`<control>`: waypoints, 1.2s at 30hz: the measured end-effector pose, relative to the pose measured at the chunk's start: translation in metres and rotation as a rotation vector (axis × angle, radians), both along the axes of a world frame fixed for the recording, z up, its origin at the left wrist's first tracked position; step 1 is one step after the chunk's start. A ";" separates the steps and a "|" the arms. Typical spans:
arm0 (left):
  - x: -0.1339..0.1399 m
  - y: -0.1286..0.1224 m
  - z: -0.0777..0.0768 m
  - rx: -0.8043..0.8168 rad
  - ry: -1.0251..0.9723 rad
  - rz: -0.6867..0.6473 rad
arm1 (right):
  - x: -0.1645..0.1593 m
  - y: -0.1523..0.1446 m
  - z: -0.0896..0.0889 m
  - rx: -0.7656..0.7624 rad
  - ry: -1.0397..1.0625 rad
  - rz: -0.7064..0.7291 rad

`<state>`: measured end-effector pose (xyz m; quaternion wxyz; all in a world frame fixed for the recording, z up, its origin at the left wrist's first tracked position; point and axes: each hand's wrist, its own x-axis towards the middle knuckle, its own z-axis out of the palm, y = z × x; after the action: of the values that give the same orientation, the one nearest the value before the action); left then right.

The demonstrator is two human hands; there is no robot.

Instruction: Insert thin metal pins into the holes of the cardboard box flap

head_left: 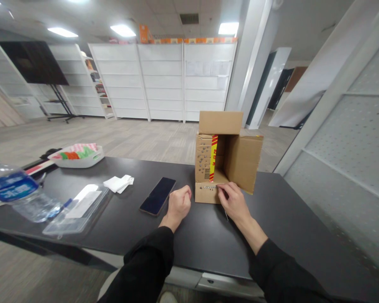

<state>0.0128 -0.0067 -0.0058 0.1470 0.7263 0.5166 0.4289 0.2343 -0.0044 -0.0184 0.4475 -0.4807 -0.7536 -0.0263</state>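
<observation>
A cardboard box stands on its side on the dark table, its opening towards me and its flaps spread. Small round silvery pieces sit in a row along the lower flap; more dark, round spots dot the left flap. My right hand touches the right part of the lower flap, thumb and fingers pinched together; whatever is between them is too small to make out. A thin, pale sliver shows beneath that hand. My left hand rests in a fist left of the box, its inside hidden.
A phone lies just left of my left hand. Further left are crumpled white tissue, a clear plastic case, a water bottle and a white basket with colourful contents. A perforated panel borders the right side.
</observation>
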 end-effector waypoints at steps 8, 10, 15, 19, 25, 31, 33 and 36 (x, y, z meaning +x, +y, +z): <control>-0.002 -0.008 -0.001 -0.001 0.044 -0.075 | -0.002 -0.005 0.002 -0.012 0.040 0.001; -0.004 -0.010 -0.002 0.006 0.065 -0.096 | -0.001 -0.009 0.004 -0.010 0.062 0.006; -0.005 -0.012 -0.004 -0.020 0.162 -0.099 | 0.008 -0.037 0.006 -0.072 0.062 -0.019; -0.003 -0.011 -0.002 -0.059 0.258 -0.049 | 0.022 -0.068 0.000 -0.098 0.000 -0.069; -0.001 -0.013 0.001 -0.067 0.340 0.009 | 0.030 -0.087 -0.004 -0.065 -0.031 -0.128; -0.005 -0.037 0.016 0.017 0.567 -0.128 | 0.004 -0.102 0.016 -0.025 -0.072 0.014; -0.010 -0.056 0.024 0.151 0.661 -0.297 | -0.008 -0.116 0.029 -0.035 -0.164 0.118; -0.023 -0.092 0.038 0.374 0.759 -0.602 | -0.022 -0.142 0.054 0.020 -0.348 0.252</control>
<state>-0.0100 -0.0983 0.0324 -0.0661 0.9611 0.2163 0.1588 0.2121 -0.1461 0.0353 0.3153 -0.3666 -0.8733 -0.0600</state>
